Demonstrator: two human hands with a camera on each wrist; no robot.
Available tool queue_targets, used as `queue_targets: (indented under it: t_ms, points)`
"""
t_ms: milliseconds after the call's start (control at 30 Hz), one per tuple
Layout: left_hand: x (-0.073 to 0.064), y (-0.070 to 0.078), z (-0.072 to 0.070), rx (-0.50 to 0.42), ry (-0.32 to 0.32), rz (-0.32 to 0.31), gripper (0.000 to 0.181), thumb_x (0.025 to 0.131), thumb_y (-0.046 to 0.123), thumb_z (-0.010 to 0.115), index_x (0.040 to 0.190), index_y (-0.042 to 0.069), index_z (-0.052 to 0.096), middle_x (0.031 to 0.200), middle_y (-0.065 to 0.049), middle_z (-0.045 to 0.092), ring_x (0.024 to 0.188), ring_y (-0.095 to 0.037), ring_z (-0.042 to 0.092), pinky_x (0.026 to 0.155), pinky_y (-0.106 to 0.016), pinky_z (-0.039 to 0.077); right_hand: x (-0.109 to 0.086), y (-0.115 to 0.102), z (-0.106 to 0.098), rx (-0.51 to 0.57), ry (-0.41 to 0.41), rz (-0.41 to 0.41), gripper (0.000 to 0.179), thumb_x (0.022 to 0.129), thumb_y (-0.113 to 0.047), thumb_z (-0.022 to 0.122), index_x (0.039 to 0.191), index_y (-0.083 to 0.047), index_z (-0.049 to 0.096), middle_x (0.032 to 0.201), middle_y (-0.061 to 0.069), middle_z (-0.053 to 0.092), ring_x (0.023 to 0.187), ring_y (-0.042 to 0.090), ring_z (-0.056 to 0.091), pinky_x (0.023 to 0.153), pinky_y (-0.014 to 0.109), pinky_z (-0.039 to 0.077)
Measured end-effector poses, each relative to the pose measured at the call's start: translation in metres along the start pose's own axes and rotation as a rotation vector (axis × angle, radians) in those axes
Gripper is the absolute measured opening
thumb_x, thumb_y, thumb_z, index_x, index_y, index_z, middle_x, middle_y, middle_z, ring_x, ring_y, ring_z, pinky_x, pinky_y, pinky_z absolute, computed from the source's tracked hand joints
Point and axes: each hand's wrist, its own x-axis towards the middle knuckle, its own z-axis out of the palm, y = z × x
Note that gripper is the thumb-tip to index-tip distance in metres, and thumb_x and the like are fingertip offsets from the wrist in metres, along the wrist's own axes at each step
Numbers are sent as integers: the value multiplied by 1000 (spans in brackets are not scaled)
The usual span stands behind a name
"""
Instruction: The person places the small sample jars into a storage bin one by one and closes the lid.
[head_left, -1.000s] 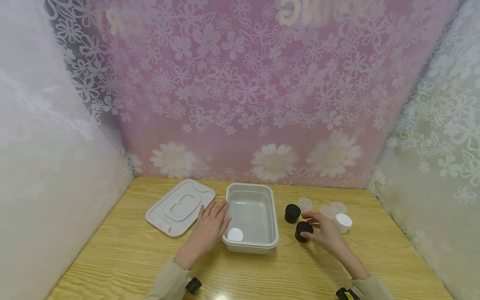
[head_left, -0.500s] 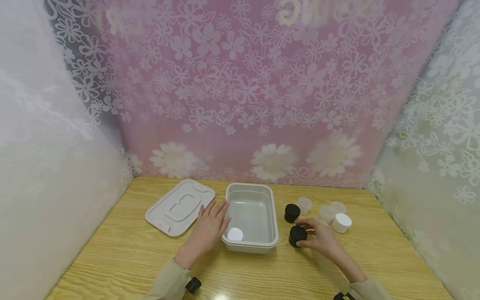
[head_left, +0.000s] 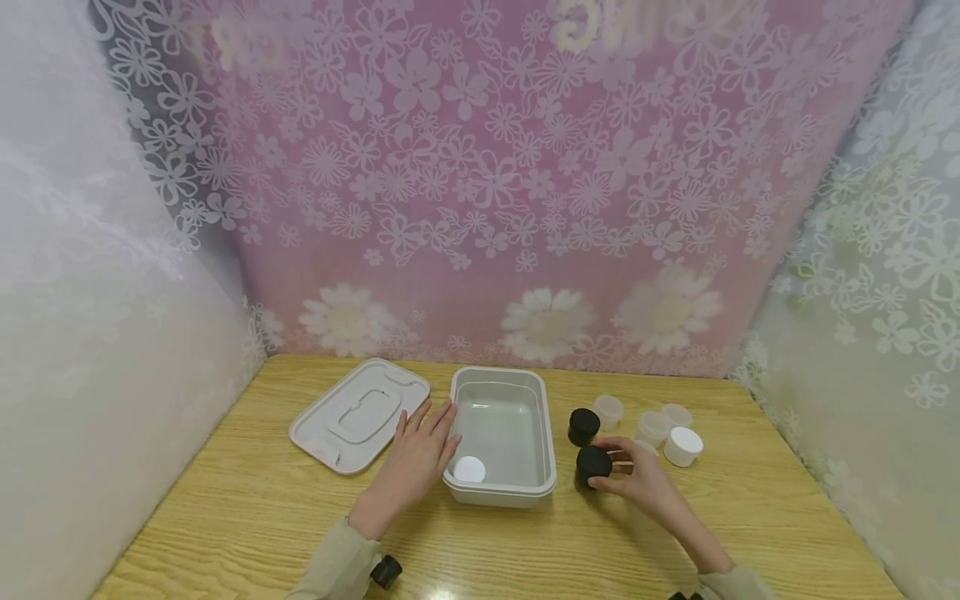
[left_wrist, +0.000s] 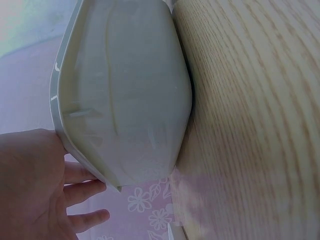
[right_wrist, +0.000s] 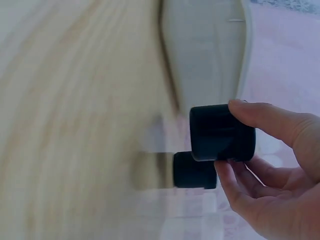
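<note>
My right hand pinches a small black lidded jar between thumb and fingers, to the right of a white rectangular plastic tub. In the right wrist view the jar hangs above the wooden table surface, tilted sideways by the camera angle. Behind it stands a second black jar. The fingers of my left hand lie extended against the tub's left rim; the left wrist view has them along the rim's outer edge. Inside the tub, at its near left corner, is a white round-topped piece.
The tub's white lid lies flat at the left. Right of the tub, several translucent small cups and a white lidded jar stand on the wooden table. A floral curtain hangs behind.
My right hand has brought the black jar to the left, away from the white jar and nearer the tub. The left hand stays at the tub's rim.
</note>
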Motion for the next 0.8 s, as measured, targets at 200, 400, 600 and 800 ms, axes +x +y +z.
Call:
queue_targets:
  t_ms: [200,400,600,800]
  points:
    - [0,0,0,0,3,4,50,106,30,53,147,2,52,151,-14,51,142,-45,40,111,-70,29,7,-14,-7,66,38,-3,55,84,-9,83,132,4,60,130,25,59,114,41,61,95,47,54]
    - [0,0,0,-1,-5,0,50,107,31,53,148,2,51,151,-14,51,143,-44,39,112,-69,29,14,-27,-12,55,51,6,58,86,-13,82,137,2,58,133,26,58,116,43,61,96,49,54]
    - [0,-1,1,2,-5,3,51,107,31,53,148,3,51,151,-14,51,143,-44,39,112,-70,29,24,-39,-11,45,47,-3,59,86,-17,83,137,0,58,133,25,60,116,43,63,96,51,53]
    - [0,-2,1,5,-6,4,51,107,32,53,148,2,51,151,-14,51,143,-44,39,111,-70,29,36,-48,-4,56,25,-25,60,86,-18,83,138,-1,59,133,23,60,115,40,63,94,47,55]
